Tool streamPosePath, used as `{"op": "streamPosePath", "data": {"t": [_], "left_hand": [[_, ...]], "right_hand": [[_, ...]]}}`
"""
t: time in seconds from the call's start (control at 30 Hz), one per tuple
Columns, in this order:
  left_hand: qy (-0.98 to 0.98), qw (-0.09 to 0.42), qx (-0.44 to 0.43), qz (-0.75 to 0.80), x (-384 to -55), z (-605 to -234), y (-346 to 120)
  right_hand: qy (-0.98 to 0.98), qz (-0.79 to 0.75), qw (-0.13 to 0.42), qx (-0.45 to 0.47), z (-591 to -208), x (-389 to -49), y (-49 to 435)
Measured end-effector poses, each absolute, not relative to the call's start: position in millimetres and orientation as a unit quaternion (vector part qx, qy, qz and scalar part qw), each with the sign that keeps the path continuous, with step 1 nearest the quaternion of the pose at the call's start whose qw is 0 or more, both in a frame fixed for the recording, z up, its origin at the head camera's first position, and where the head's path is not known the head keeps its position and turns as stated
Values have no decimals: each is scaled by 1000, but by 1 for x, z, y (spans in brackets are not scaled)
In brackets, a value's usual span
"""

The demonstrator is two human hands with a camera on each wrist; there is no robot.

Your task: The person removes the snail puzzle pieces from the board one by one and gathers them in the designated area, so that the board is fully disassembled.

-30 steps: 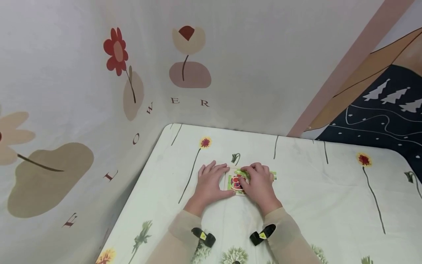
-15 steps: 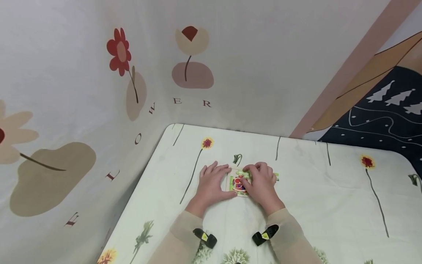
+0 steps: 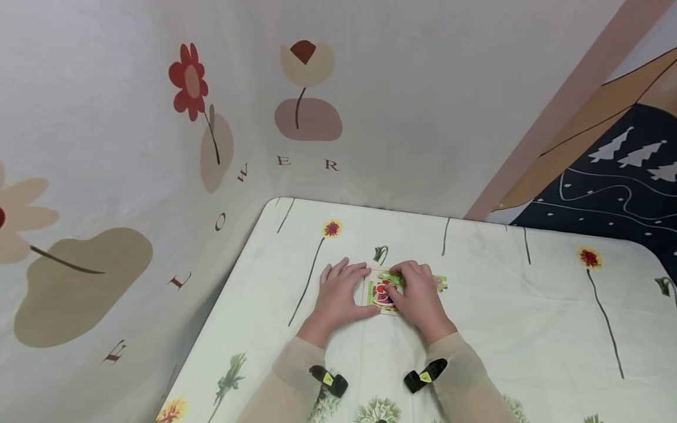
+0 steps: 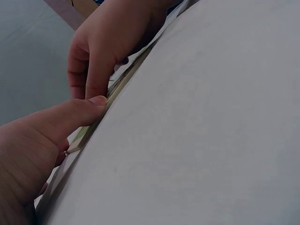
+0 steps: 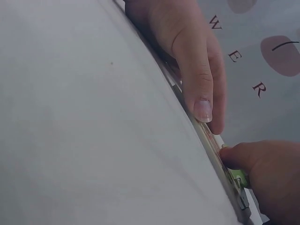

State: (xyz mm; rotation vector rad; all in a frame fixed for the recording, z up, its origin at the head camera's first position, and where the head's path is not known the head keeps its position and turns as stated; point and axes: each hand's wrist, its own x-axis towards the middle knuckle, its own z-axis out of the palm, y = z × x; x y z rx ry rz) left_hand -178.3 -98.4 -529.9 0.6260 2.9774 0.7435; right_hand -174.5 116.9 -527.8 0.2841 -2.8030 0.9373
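Note:
A thin board puzzle (image 3: 373, 276) with a pale rim and a red, purple and green picture lies flat on the cloth. My left hand (image 3: 338, 296) spans its left side, thumb along the near edge and index finger at the far edge, holding it. Over the board's right part, my right hand (image 3: 418, 296) pinches a green puzzle piece (image 5: 240, 177) between thumb and bent fingers; most of the piece is hidden under the hand. Seen from the left wrist, the left thumb (image 4: 96, 104) rests on the board's edge, close beside the right hand's fingertips.
A green and pink bit (image 3: 441, 283) shows just past the right hand's far side. The table wears a white flowered cloth (image 3: 518, 317). Printed fabric (image 3: 396, 117) hangs behind and along the left side. Each wrist carries a black strap camera (image 3: 425, 376).
The right hand's fingers shift slightly on the board, and more of the green and pink bit beyond them shows. My left hand keeps its hold on the board. The head view shifts slightly.

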Motion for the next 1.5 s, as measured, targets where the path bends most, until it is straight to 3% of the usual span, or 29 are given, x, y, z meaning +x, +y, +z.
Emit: {"op": "streamPosePath", "data": {"t": [0.9,1.5], "left_hand": [[954,1,198,225,-181,-531,-96],[949,5,202,242,-180,-533,-99]], "right_hand": [[-928,326,98,153,-531,-175,124],[-907,402,107,64,-531,-164,153]]}}
